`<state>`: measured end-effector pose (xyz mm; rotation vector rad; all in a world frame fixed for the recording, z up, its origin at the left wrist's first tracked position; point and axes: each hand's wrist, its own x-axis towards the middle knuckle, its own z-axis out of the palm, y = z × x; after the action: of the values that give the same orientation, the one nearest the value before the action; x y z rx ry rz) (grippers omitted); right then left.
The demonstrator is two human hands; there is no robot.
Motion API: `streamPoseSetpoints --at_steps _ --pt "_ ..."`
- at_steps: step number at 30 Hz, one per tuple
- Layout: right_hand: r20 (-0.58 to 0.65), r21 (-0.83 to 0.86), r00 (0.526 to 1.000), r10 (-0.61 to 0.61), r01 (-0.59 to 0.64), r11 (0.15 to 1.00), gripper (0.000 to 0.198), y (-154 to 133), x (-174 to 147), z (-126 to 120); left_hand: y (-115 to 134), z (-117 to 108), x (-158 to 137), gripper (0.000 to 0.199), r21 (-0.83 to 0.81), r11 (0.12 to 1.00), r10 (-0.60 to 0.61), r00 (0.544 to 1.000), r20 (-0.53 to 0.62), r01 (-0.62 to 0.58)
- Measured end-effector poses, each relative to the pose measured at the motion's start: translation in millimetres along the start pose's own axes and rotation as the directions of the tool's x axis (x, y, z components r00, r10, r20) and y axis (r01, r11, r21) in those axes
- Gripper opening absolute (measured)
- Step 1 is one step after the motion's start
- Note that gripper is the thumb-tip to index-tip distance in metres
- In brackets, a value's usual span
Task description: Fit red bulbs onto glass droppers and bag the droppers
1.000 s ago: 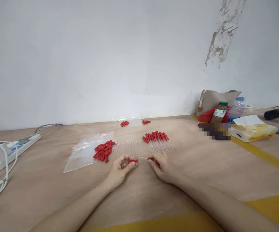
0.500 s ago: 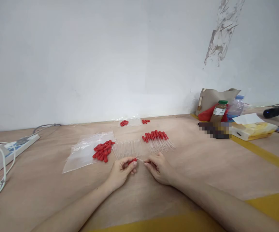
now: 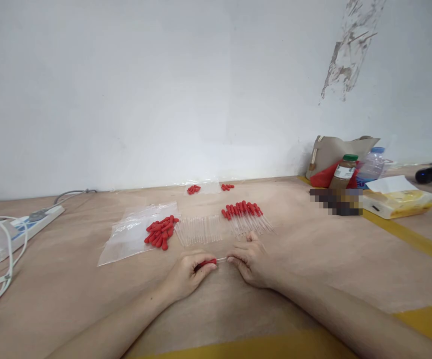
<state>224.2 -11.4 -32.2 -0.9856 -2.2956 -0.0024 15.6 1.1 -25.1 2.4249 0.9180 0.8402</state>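
Between thumb and fingers, my left hand grips a red rubber dropper bulb. My right hand pinches a thin clear glass tube whose end meets the bulb's mouth; how deep it sits inside I cannot tell. Just beyond my hands lies a row of bare glass tubes. To their right are several droppers with red bulbs fitted, side by side. A pile of loose red bulbs rests on a clear plastic bag to the left.
Two small groups of red bulbs lie near the wall on clear plastic. At left is a power strip with white cables. On the right stand a tissue pack, a green-capped bottle, a plastic bottle and a beige bag.
Both hands have come slightly nearer to me. The tube, tilted before, now lies in line with the bulb, and more of the bulb shows past my left fingers. The view has shifted slightly.
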Motion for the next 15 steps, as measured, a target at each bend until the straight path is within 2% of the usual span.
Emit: streamPoseSetpoints --at_steps 4,10,15 --pt "-0.021 -0.012 1.000 0.018 -0.019 1.000 0.023 -5.3 0.5 9.0 0.5 0.3 -0.9 0.022 0.027 1.000 0.006 1.000 0.019 -0.007" --pt "0.017 0.018 0.999 0.037 -0.038 0.999 0.024 -4.3 1.5 19.0 0.2 -0.1 -0.1 0.022 0.023 0.999 0.041 0.997 0.058 -0.042" --pt "0.005 0.053 0.997 0.076 -0.076 0.996 0.022 -11.1 4.2 14.1 -4.4 -4.5 4.3 0.020 0.015 0.997 0.072 0.996 -0.053 -0.072"
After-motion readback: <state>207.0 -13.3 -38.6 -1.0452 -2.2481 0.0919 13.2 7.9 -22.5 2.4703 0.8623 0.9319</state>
